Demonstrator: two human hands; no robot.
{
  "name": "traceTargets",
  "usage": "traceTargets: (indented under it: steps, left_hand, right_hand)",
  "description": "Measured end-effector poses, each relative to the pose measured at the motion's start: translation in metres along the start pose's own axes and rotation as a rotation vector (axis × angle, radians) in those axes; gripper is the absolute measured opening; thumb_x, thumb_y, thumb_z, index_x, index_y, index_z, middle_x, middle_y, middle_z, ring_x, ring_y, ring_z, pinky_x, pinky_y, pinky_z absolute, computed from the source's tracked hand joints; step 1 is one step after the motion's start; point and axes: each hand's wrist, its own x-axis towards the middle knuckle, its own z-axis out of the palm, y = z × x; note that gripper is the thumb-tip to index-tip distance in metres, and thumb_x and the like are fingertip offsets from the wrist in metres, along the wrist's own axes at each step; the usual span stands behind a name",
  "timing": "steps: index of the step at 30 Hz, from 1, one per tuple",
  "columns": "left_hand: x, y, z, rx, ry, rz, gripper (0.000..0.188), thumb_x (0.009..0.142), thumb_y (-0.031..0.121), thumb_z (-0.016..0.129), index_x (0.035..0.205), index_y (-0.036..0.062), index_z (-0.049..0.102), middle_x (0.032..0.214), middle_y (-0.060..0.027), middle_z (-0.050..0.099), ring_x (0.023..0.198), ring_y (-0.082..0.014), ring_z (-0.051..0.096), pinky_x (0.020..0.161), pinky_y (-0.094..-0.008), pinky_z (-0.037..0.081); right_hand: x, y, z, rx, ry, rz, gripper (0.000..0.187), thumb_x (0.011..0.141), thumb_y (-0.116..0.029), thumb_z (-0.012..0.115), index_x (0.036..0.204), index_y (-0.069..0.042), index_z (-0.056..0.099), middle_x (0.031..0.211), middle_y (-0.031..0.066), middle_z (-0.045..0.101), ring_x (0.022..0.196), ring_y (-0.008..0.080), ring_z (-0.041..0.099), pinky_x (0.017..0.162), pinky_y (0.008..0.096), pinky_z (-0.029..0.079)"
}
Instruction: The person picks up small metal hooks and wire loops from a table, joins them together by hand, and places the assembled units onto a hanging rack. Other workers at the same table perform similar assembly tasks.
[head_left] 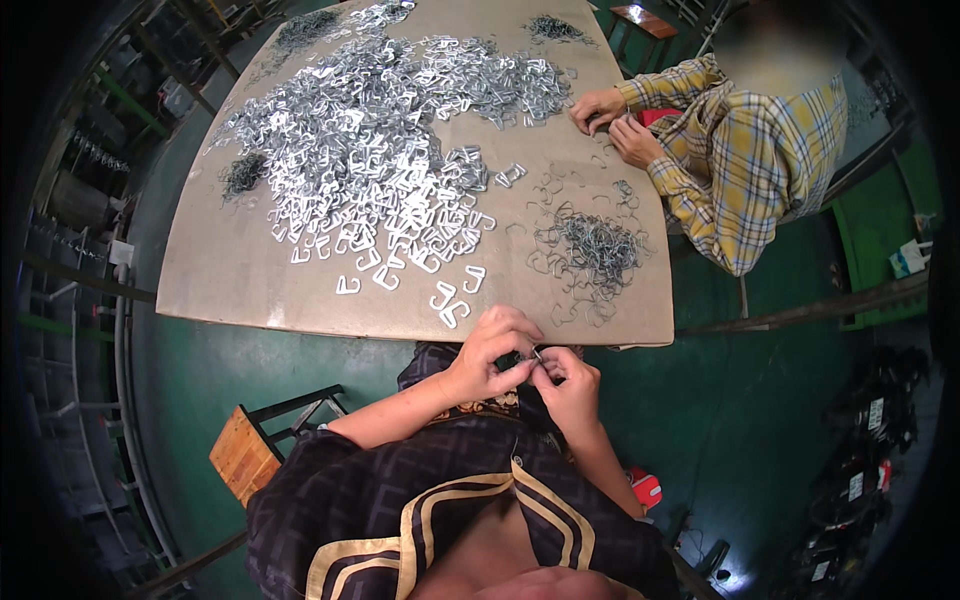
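Note:
Just off the table's near edge, my left hand [490, 355] and my right hand [571, 386] meet at the fingertips. Both are closed in a pinch around a small metal piece [537, 353]; fingers cover most of it, so its exact shape is hidden. Beyond my left hand, a few flat silver metal hooks [447, 303] lie loose, strayed from a broad pile of the same hooks [350, 150]. To the right, past my fingers, sits a tangled heap of thin bent wire clips [600, 245], with single clips scattered round it.
The brown-topped table [230, 290] holds smaller wire heaps [243, 174] at its left and far edges. At the right side a person in a checked shirt [760, 150] works with both hands over the tabletop. A wooden stool [245, 455] stands on the green floor at lower left.

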Motion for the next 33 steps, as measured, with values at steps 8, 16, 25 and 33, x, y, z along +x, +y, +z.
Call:
traceTargets:
  steps: [8, 16, 25, 33]
  left_hand:
    - [-0.013, 0.004, -0.01, -0.071, -0.042, 0.052, 0.016, 0.073, -0.002, 0.069, 0.087, 0.0026, 0.061, 0.096, -0.0118, 0.069, 0.083, -0.0276, 0.065, 0.074, -0.0367, 0.049]
    - [-0.015, 0.014, -0.015, -0.015, -0.095, 0.091, 0.018, 0.071, -0.002, 0.068, 0.086, 0.0039, 0.06, 0.096, -0.0102, 0.068, 0.085, -0.0264, 0.064, 0.075, -0.0365, 0.048]
    - [-0.021, 0.013, -0.013, -0.038, -0.056, 0.058, 0.02, 0.071, -0.003, 0.069, 0.087, 0.0034, 0.058, 0.092, -0.0072, 0.067, 0.083, -0.0247, 0.062, 0.073, -0.0347, 0.047]
    - [-0.024, 0.006, -0.009, -0.03, -0.075, 0.045, 0.019, 0.071, -0.002, 0.069, 0.085, 0.0034, 0.058, 0.092, -0.0081, 0.067, 0.082, -0.0255, 0.063, 0.073, -0.0348, 0.048]
  right_hand:
    - [0.032, 0.019, -0.03, 0.314, -0.264, 0.065, 0.016, 0.08, -0.002, 0.072, 0.094, 0.002, 0.065, 0.071, 0.0054, 0.066, 0.064, 0.0091, 0.063, 0.061, 0.0222, 0.05]
    - [0.12, 0.026, 0.06, -0.626, -0.181, -0.762, 0.034, 0.079, -0.004, 0.057, 0.113, -0.004, 0.065, 0.111, 0.0094, 0.061, 0.106, 0.0257, 0.055, 0.087, 0.0362, 0.044]
    - [0.145, 0.029, 0.077, -0.687, -0.346, -0.924, 0.017, 0.078, -0.008, 0.056, 0.093, -0.003, 0.063, 0.089, 0.0049, 0.056, 0.092, 0.0226, 0.055, 0.081, 0.0343, 0.045]
    - [0.139, 0.046, 0.07, -0.625, -0.256, -0.996, 0.023, 0.075, -0.007, 0.057, 0.097, -0.002, 0.061, 0.09, 0.0069, 0.055, 0.09, 0.0236, 0.054, 0.083, 0.0336, 0.046]
